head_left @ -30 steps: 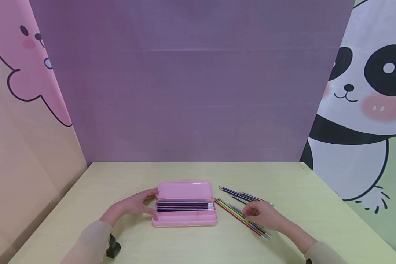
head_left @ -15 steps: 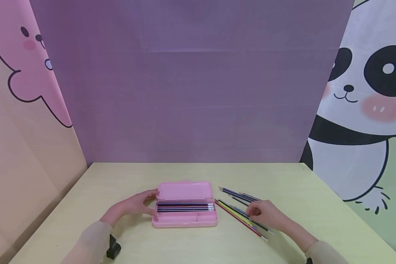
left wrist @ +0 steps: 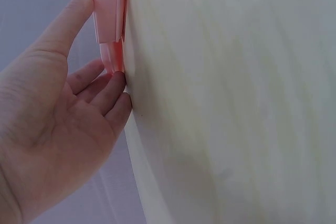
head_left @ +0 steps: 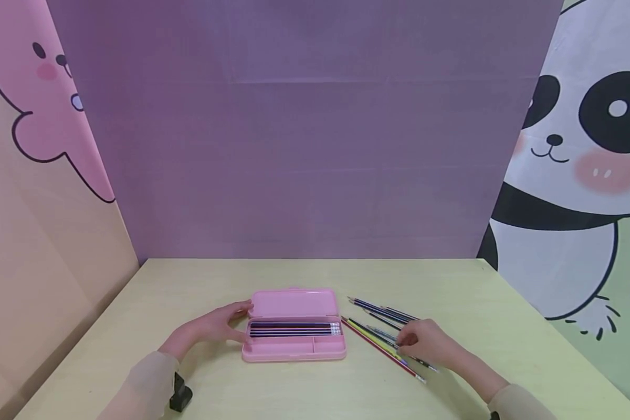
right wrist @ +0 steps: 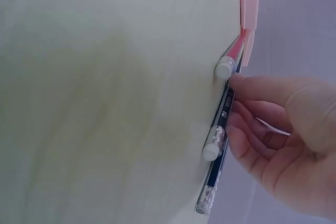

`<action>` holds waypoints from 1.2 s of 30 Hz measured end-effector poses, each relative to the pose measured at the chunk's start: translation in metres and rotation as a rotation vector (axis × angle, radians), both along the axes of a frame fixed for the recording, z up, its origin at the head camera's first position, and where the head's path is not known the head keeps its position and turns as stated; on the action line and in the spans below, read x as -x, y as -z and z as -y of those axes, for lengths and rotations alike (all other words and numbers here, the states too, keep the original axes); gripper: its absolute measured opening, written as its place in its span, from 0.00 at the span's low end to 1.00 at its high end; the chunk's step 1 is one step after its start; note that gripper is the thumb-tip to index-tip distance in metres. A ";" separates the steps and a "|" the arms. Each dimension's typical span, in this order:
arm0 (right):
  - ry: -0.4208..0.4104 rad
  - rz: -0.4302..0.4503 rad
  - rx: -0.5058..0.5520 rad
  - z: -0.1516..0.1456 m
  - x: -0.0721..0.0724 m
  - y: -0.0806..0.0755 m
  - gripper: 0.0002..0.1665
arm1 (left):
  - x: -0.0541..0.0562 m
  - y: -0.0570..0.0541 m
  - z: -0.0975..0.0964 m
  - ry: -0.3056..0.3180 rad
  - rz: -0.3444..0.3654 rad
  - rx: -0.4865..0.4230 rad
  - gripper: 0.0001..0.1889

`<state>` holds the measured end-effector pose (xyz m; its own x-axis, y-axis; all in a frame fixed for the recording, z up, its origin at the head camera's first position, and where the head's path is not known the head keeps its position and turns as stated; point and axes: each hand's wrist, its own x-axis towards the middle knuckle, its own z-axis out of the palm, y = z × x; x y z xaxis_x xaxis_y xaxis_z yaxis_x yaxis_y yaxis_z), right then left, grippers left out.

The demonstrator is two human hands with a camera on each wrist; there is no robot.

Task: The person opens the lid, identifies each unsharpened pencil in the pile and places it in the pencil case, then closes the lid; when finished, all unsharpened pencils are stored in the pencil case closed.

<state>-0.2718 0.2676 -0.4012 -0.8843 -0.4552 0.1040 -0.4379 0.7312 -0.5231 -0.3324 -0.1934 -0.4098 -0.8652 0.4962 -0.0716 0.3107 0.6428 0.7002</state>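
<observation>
A pink pencil case point(head_left: 273, 349) lies with its lid point(head_left: 294, 303) folded back, several dark striped pencils point(head_left: 294, 329) in its rear compartment. My left hand point(head_left: 215, 324) touches its left end, fingertips at the lid point(left wrist: 112, 56) and thumb on the body point(left wrist: 109, 3). To the right of the case, my right hand point(head_left: 429, 343) pinches a dark pencil point(head_left: 425, 364) between thumb and fingers. Close by lie a red pencil point(head_left: 406, 368) and a yellow pencil point(head_left: 378, 341). Fingers partly hide other dark pencils; white erasers point(right wrist: 212, 150) show in the right wrist view.
Behind the right hand, several dark blue pencils point(head_left: 380, 309) lie in a loose bunch on the pale wooden table point(head_left: 215, 385). A purple backdrop point(head_left: 304, 146) stands at the table's far edge, with cartoon-printed panels at both sides.
My right hand has shifted slightly right, and the dark pencil's eraser end has slid right and away from the red and yellow pencils. The left hand and the case have stayed put.
</observation>
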 end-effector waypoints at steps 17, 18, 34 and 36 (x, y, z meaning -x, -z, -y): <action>0.050 -0.109 -0.041 -0.002 -0.002 -0.002 0.03 | -0.002 -0.002 -0.001 0.000 -0.003 0.005 0.49; 0.055 -0.110 -0.030 -0.003 -0.002 -0.003 0.03 | -0.002 -0.003 -0.001 0.000 -0.004 0.005 0.49; 0.105 -0.209 0.035 -0.008 -0.001 -0.016 0.02 | 0.000 0.000 0.001 0.009 -0.019 0.014 0.48; 0.095 -0.211 0.055 -0.008 -0.001 -0.016 0.02 | 0.001 0.000 0.001 0.011 -0.019 0.013 0.48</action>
